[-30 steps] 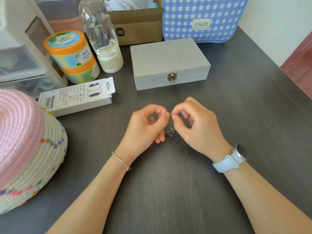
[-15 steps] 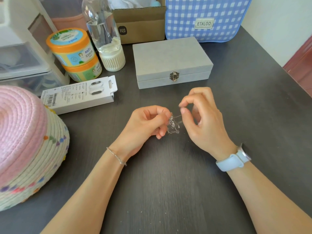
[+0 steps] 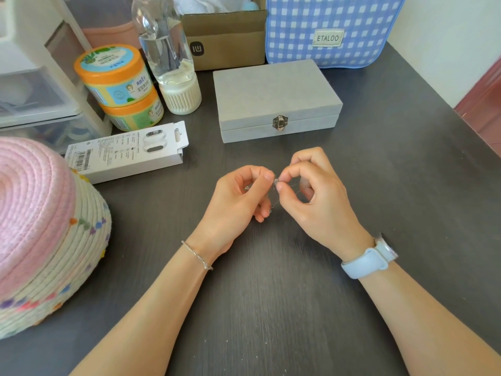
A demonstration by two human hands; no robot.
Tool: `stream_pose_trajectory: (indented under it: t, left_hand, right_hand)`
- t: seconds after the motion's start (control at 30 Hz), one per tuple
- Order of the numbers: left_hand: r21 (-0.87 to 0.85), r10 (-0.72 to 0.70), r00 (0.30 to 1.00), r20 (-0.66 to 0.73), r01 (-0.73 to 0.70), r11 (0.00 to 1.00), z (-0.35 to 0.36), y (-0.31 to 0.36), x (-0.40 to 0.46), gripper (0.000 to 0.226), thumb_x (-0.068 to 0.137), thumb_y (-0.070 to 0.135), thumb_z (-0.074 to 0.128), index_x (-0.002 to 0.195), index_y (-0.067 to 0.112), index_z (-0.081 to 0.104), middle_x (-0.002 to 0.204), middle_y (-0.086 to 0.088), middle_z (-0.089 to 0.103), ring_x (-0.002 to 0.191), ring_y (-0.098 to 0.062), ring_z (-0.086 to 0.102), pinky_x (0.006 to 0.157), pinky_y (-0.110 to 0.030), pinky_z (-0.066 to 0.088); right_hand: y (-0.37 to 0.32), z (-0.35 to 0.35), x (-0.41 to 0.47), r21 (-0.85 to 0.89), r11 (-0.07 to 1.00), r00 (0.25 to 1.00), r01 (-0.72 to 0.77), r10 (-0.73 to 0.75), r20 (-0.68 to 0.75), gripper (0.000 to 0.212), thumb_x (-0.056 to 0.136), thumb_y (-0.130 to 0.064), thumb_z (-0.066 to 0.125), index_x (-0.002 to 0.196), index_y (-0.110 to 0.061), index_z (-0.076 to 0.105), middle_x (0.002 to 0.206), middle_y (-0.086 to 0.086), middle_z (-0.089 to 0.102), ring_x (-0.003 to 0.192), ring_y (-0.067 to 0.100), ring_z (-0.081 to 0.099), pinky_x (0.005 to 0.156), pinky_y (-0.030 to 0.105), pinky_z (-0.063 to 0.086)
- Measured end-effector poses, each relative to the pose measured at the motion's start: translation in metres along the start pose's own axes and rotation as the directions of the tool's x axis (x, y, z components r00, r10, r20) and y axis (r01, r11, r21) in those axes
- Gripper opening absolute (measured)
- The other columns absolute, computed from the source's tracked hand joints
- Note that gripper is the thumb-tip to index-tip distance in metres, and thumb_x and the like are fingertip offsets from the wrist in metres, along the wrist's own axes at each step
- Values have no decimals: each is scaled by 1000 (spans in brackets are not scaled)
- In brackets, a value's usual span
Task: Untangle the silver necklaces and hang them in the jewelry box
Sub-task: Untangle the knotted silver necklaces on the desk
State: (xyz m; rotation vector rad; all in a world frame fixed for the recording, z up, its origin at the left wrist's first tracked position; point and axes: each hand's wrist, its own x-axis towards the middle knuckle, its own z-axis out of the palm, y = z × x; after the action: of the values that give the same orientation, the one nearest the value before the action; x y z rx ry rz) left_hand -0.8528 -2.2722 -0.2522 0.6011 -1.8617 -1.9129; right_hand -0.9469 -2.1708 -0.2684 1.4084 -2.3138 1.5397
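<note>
Hands raised above the dark tabletop's (image 3: 406, 185) middle: left hand (image 3: 238, 196) and right hand (image 3: 314, 196), fingers curled, pinching thin tangled silver necklaces (image 3: 275, 183) between fingertips, nearer than closed grey rectangular jewelry box (image 3: 273, 99).

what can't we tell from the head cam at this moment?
- Necklaces: too fine and small; number of chains and how knotted cannot be made out. The left hand and right hand pinch the tangle and cover part of it.
- Jewelry box: lid shut and latched, so the inside and any hooks are hidden.
- Bottle and checked bag: tops cut off by the upper frame edge.
</note>
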Motion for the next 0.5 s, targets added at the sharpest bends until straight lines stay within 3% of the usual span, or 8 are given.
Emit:
stream_pose_trajectory:
  t: [0.13,0.23,0.37,0.43,0.5]
  left_hand:
    - [96,18,999,-47,-13,995,3,-5,0,16,94,17,49,79,16,53,43,7,50,41,-11,45,47,-21,41]
    - [104,14,991,-129,0,995,2,-6,1,14,93,17,52,79,17,55,54,5,59,52,-14,57,54,-31,52]
    - [369,244,955,-168,-169,914,-4,-8,3,17,88,10,58,81,26,59,87,9,59,85,-4,60,66,-19,52]
    - [476,352,928,-126,-254,842,-6,-8,2,11,84,18,60,85,28,62,91,13,57,90,1,55,70,-11,44]
    - [553,420,904,-80,-310,773,-5,-10,2,10,79,32,57,87,31,63,88,13,58,91,-1,50,78,-12,39]
  right_hand:
    - [1,-1,0,7,1000,999,-19,19,30,20,75,-39,47,76,-21,56,92,-18,41,56,1,43,57,26,36]
    - [3,-2,1,49,997,998,-52,51,34,14,76,-40,46,76,-26,52,91,-18,42,57,3,44,59,28,37]
    - [6,-4,3,55,996,997,-70,69,26,10,79,-36,51,76,-26,53,92,-16,42,55,4,44,60,29,36]
    - [7,-5,3,41,997,997,-73,71,39,7,80,-29,54,77,-23,56,92,-16,42,55,4,44,59,28,35]
    - [6,-5,2,14,998,997,-61,60,54,7,80,-27,55,79,-21,58,92,-16,41,55,4,44,58,27,34]
